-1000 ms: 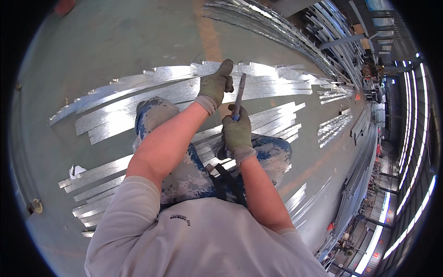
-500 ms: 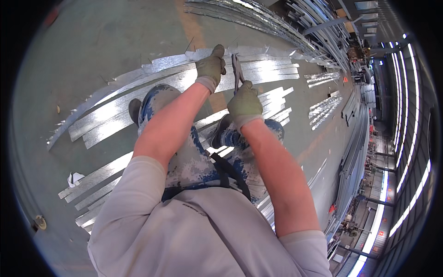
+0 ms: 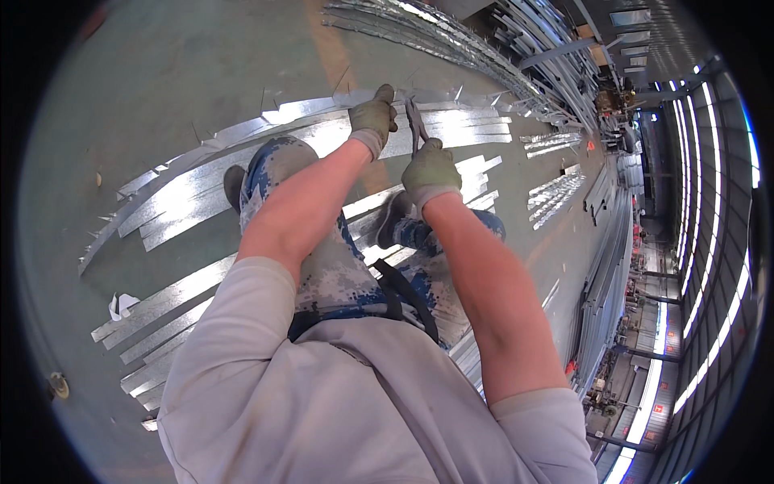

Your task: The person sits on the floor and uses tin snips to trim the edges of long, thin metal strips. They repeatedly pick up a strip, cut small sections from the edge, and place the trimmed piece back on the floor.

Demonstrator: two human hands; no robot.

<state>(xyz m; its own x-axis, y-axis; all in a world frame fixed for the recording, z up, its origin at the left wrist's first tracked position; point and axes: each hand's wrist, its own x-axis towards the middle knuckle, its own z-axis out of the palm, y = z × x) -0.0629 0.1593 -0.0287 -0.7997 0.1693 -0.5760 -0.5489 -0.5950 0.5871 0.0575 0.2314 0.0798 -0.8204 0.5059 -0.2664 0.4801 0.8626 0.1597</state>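
My left hand [image 3: 373, 118], in a greenish-grey work glove, is closed on the edge of a long, thin, shiny metal strip [image 3: 235, 135]. That strip curves across in front of me, with thin spikes and tabs standing up along it. To the right, my gloved right hand [image 3: 432, 171] is wrapped round the handles of pliers [image 3: 416, 123]. Their jaws point away from me and meet the strip just right of my left hand; the exact bite is too small to make out. Flat metal strips [image 3: 181, 211] lie side by side under and nearer than the curved one.
More flat strips [image 3: 193, 284] lie at the left beside my legs. Bundled metal lengths [image 3: 451, 42] run along the far side, and short strips [image 3: 556, 194] lie to the right. A white scrap [image 3: 122, 306] rests at the left. Long metal profiles [image 3: 603, 282] line the right.
Both hands have shifted slightly right along the strip, keeping their grips. The strip's left end sits a little lower in the picture. The surroundings have shifted slightly left in view.
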